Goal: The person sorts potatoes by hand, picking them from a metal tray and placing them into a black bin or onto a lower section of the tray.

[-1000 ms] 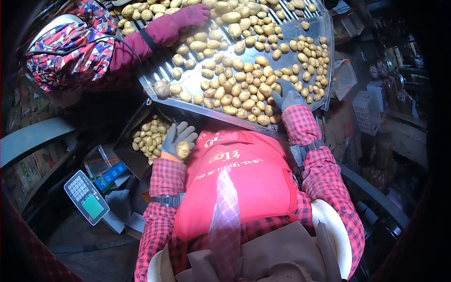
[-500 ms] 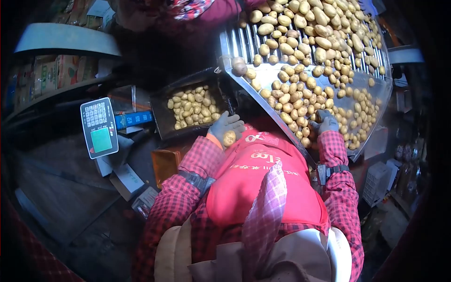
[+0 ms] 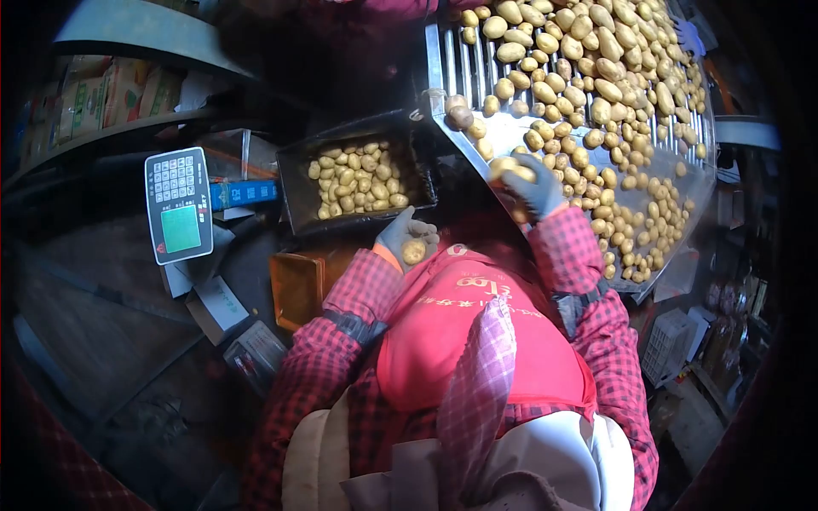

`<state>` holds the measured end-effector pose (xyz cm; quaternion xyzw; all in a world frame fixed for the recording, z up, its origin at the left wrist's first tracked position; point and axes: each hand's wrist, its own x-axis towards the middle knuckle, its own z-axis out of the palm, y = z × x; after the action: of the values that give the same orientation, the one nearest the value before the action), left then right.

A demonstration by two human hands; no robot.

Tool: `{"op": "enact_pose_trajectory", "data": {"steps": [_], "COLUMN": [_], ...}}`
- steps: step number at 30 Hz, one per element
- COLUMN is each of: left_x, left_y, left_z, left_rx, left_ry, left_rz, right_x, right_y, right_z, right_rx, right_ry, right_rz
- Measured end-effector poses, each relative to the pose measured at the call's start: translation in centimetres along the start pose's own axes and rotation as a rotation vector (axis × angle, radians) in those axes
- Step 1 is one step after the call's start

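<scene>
My left hand (image 3: 407, 238), in a grey glove, is closed round a potato (image 3: 414, 250) just below the dark crate (image 3: 294, 192). Inside that crate lie several potatoes (image 3: 358, 180). My right hand (image 3: 537, 187), gloved too, grips potatoes (image 3: 514, 169) over the near left edge of the metal sorting table (image 3: 464, 149). Many loose potatoes (image 3: 609, 68) cover the table's rollers and its smooth lower part.
A scale display (image 3: 179, 206) with a green screen stands at the left, beside a blue box (image 3: 244, 194). An orange container (image 3: 296, 291) sits below the crate. At the top, part of another person (image 3: 366, 10) shows.
My right hand has lifted from the potato pile and moved left with potatoes in it. My left hand still holds its potato. The view has shifted slightly.
</scene>
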<state>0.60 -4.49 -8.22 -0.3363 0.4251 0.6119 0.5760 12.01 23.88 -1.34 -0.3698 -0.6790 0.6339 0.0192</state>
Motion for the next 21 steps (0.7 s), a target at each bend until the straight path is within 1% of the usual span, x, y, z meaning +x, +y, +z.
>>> {"op": "enact_pose_trajectory", "data": {"steps": [1, 2, 3, 5, 6, 7, 8, 9, 10, 11, 12, 13, 15, 16, 17, 19, 20, 21], "left_x": [0.0, 0.0, -0.1, -0.1, -0.1, -0.1, -0.7, -1.0, -1.2, -1.2, -1.3, -1.3, -2.0, -1.7, -1.8, -2.4, -2.6, -2.9], "left_y": [0.0, 0.1, 0.1, 0.4, 0.8, 1.0, 1.1, 1.2, 1.2, 1.4, 1.5, 1.5, 1.5, 1.4, 1.2, 0.7, 0.7, 0.6], "left_z": [0.2, 0.4, 0.5, 0.8, 0.9, 1.1, 1.8, 2.3, 2.7, 3.1, 3.7, 4.5, 6.5, 6.6, 7.2, 8.6, 8.8, 9.0], "left_rx": [-0.001, -0.002, -0.004, -0.018, -0.052, -0.086, -0.143, -0.147, -0.148, -0.147, -0.164, -0.161, -0.155, -0.143, -0.120, -0.076, 0.014, 0.040], "left_ry": [-0.024, -0.044, -0.062, -0.095, -0.133, -0.173, -0.178, -0.194, -0.212, -0.232, -0.287, -0.291, -0.300, -0.360, -0.339, -0.294, -0.284, -0.306], "left_rz": [0.001, 0.002, 0.001, -0.001, -0.012, -0.025, -0.017, 0.016, 0.048, 0.082, 0.091, 0.130, 0.208, 0.223, 0.271, 0.370, 0.408, 0.440], "right_x": [-0.2, 2.1, 2.0, 1.1, 1.3, 1.9, 1.4, 0.6, -0.2, -0.5, -0.9, -1.5, -4.7, -5.6, -6.4, -8.0, -8.6, -8.7], "right_y": [-2.7, 1.0, 0.3, -1.9, -1.3, 1.1, 1.4, 1.8, 2.1, 4.0, 4.3, 4.5, 2.1, 1.3, 0.6, -0.6, -1.1, -1.1], "right_z": [2.5, 4.4, 5.6, 5.2, 4.7, 3.9, 3.1, 2.5, 1.8, 1.8, 1.6, 1.3, 4.0, 5.0, 5.8, 6.7, 7.0, 7.3], "right_rx": [0.020, -0.064, -0.027, -0.037, 0.008, 0.007, -0.153, 0.102, 0.359, 0.370, 0.380, 0.390, 0.190, 0.270, 0.351, 0.539, 0.596, 0.632], "right_ry": [-0.132, -0.163, -0.181, -0.087, 0.002, 0.108, 0.118, 0.084, 0.093, 0.110, 0.039, -0.033, -0.287, -0.397, -0.509, -0.549, -0.535, -0.515], "right_rz": [-0.026, -0.483, -0.385, -0.266, -0.144, -0.161, -0.211, -0.047, 0.120, 0.186, 0.203, 0.219, 0.258, 0.304, 0.349, 0.339, 0.393, 0.357]}}
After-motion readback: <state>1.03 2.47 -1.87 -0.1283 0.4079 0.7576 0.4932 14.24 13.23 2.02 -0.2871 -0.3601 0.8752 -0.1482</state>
